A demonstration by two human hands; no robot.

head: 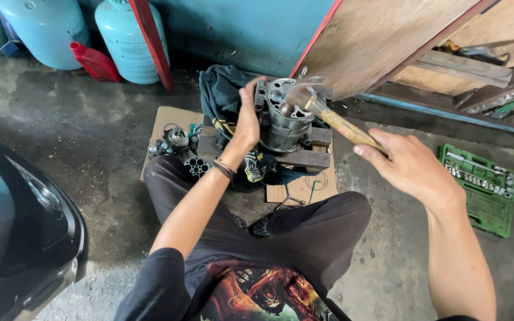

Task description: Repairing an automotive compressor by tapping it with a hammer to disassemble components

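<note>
Metal housing (284, 116) sits on wooden blocks (304, 156) at upper centre; your left hand (248, 116) is pressed flat against its side, right hand (411, 166) fisted round the hammer (328, 113). The head's blurred, seemingly over the bore. Hit square, keep your fingers off the rim.

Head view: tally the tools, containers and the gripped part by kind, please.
Hammer in right hand: 1
Metal housing steadied by left hand: 1
Pale blue gas cylinders: 2
Green socket set case: 1
Red bottle: 1
Total: 6
</note>
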